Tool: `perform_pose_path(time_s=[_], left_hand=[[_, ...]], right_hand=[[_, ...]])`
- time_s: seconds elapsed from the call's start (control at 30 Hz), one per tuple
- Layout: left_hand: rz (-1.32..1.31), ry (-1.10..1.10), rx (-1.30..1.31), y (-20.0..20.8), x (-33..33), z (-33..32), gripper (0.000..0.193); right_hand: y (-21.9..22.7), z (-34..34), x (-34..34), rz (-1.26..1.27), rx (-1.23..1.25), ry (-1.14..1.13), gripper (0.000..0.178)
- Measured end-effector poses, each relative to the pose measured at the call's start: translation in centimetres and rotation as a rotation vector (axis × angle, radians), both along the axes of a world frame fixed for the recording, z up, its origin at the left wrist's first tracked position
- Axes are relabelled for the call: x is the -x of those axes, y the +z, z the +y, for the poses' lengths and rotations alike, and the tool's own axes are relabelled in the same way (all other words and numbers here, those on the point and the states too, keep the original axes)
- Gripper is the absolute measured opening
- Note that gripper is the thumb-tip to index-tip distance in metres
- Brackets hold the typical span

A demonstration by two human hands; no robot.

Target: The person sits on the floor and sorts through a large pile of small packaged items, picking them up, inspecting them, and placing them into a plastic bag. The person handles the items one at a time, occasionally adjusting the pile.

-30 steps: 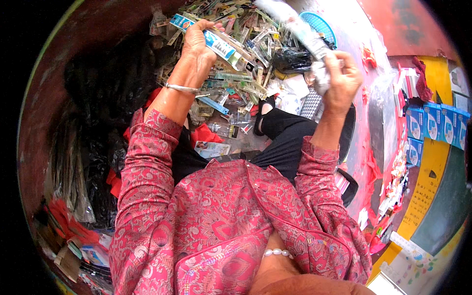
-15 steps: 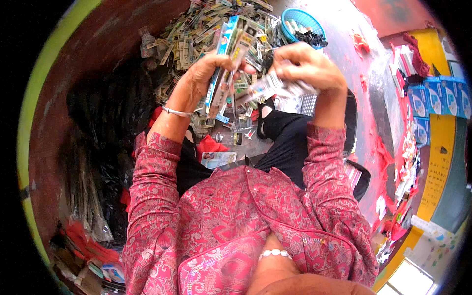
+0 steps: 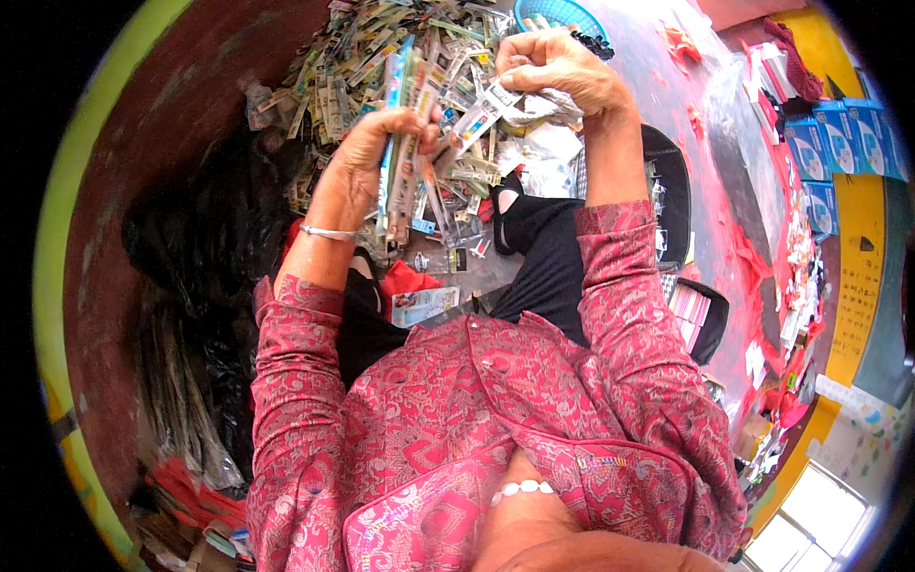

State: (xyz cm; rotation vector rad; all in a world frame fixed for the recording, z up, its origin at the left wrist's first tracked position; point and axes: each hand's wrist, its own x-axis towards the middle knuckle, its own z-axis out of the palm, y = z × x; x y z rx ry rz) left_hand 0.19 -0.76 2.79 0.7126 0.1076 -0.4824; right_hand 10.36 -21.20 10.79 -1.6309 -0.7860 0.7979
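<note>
The person's left hand (image 3: 367,157) is closed around a bundle of long, narrow packets (image 3: 405,143), holding it upright in front of the chest. A thin silver bangle (image 3: 326,232) sits on that wrist. The right hand (image 3: 553,67) is raised just beside it, fingers pinched on a single slim packet (image 3: 477,119) whose lower end points toward the bundle and almost touches it. Beyond both hands lies a big heap of similar packets (image 3: 362,57) on the dark floor. A blue basket (image 3: 562,14) stands at the top edge, behind the right hand. Black plastic bags (image 3: 181,238) lie to the left, and blue boxes (image 3: 839,133) are stacked at the far right.
</note>
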Motion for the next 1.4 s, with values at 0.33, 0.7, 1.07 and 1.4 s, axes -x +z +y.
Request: perform_pose_path(time_s=[0.33, 0.7, 1.07, 1.4], left_hand=[[0.074, -0.129, -0.027, -0.3, 0.9, -1.4, 0.046], [0.11, 0.047, -0.269, -0.1, 0.6, -2.2, 0.02], [0.042, 0.091, -0.233, 0.5, 0.9, -1.6, 0.02], [0.324, 0.463, -0.003, -1.4, -1.2, 0.1, 0.014]], right_hand=[[-1.1, 1.8, 0.4, -0.208, 0.071, -0.042, 0.016], [-1.5, 1.7, -0.4, -0.992, 0.186, -0.76, 0.016], [-5.1, 4.4, 0.0, -1.326, 0.202, -0.784, 0.005], [-1.5, 6.6, 4.6, -0.505, -0.072, -0.848, 0.013]])
